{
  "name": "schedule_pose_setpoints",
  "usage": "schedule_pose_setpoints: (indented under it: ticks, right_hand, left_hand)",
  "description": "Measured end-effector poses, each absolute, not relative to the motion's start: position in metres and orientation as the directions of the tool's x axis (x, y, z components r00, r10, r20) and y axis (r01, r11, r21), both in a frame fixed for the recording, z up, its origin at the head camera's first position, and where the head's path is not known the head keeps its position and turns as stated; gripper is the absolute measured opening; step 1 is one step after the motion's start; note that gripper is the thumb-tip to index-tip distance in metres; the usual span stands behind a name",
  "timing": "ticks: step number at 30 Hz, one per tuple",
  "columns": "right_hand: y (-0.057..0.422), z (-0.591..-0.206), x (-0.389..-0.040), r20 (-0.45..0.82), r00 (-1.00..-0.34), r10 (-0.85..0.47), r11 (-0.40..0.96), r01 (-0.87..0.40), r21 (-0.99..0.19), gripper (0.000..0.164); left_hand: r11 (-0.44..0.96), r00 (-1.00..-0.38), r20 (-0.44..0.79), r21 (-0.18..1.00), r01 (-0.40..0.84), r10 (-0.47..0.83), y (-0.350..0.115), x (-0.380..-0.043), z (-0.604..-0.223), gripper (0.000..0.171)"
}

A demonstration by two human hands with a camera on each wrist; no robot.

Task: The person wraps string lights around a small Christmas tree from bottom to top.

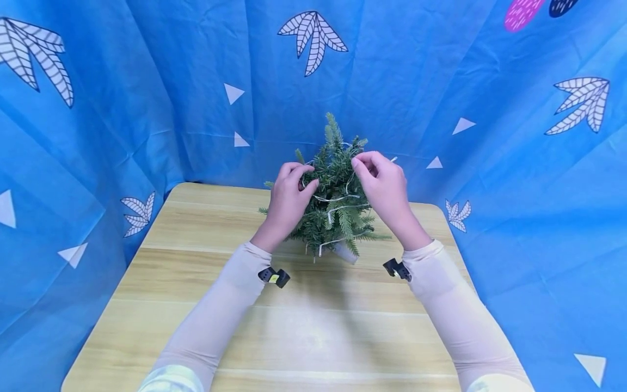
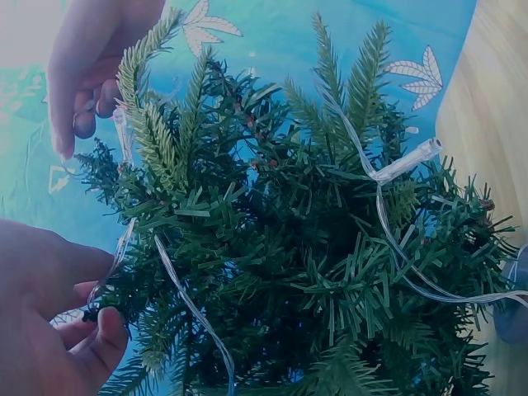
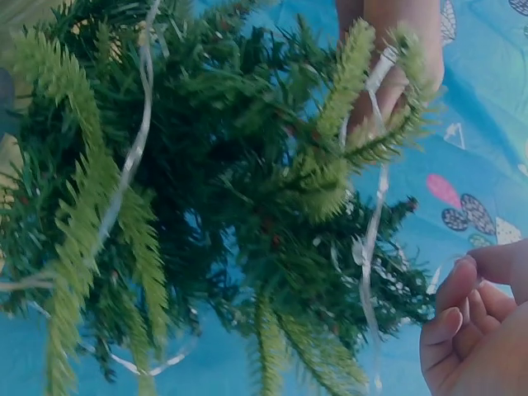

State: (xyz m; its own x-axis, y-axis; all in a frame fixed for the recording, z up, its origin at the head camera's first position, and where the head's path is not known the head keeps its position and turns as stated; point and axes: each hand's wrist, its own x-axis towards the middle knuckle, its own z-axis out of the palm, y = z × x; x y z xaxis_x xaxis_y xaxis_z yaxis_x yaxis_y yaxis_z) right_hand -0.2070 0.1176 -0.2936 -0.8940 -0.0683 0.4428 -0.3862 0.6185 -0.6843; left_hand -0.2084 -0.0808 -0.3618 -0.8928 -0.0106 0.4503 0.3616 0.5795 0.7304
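Note:
A small artificial Christmas tree [image 1: 335, 169] stands on the table, wrapped in a clear-wired string of lights [image 2: 198, 313]. One bulb [image 2: 408, 159] of that string lies across the branches in the left wrist view. On the tree's left side, my left hand [image 1: 286, 198] has its thumb and fingers curled round the wire beside a branch tip. At the upper right of the tree, my right hand [image 1: 387, 182] pinches a thin part of the light string between thumb and index finger; its other fingers are curled. Green needles hide parts of the wire.
The tree's pale base [image 1: 345, 252] shows beneath the lower branches on the wooden table [image 1: 294, 337]. Blue patterned cloth [image 1: 206, 65] hangs behind the table and along both sides. Dark straps [image 1: 274, 276] sit on both wrists.

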Motion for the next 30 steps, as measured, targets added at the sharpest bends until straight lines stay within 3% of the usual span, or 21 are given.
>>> schedule_pose_setpoints:
  ticks: [18, 30]
  right_hand:
    - [0.11, -0.32, -0.202, 0.374, -0.927, -0.042, 0.582, -0.326, -0.745, 0.021]
    - [0.119, -0.326, -0.197, 0.343, -0.939, 0.023, 0.664, -0.242, -0.707, 0.021]
  left_hand:
    - [0.519, -0.912, 0.41, 0.784, 0.341, -0.021, -0.082, -0.211, -0.361, 0.028]
    - [0.497, -0.919, 0.393, 0.804, 0.327, -0.032, -0.083, -0.211, -0.363, 0.029]
